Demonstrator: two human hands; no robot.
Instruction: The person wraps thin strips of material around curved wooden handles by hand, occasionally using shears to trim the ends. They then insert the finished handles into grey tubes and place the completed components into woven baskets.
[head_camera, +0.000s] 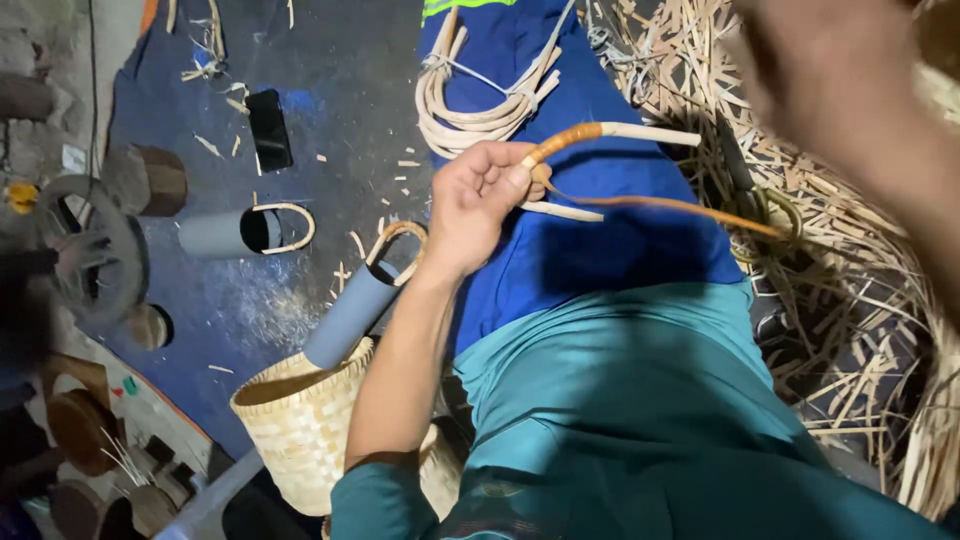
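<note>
Wheel (92, 250): dark spoked wheel, lying at the far left edge of the floor.
Floor mat (330, 110): dark blue sheet, littered with short cane offcuts.
Phone (269, 129): black slab, flat on the mat, above the tubes.
Grey tube (228, 232): lies on the mat, a bent cane loop fitted at its open end.
Second tube (350, 315): slants with its lower end over the woven basket (300, 425), a cane loop at its upper end.
Left hand (478, 205): clenched, fingers pinching the cane handle just below its wrapped section.
Cane handle (598, 131): pale curved rod above the blue trouser leg, partly bound in orange strip, its bare end pointing right.
Orange strip (680, 208): loose tail, running from the left hand rightward towards the scrap heap.
Cane bundle (480, 105): tied pale loops resting on the blue trouser leg, beyond the hand.
Right hand (835, 70): raised close to the camera, blurred; whether it is clenched or released cannot be told.
Scrap heap (860, 300): pale cane strips piled at the right.
</note>
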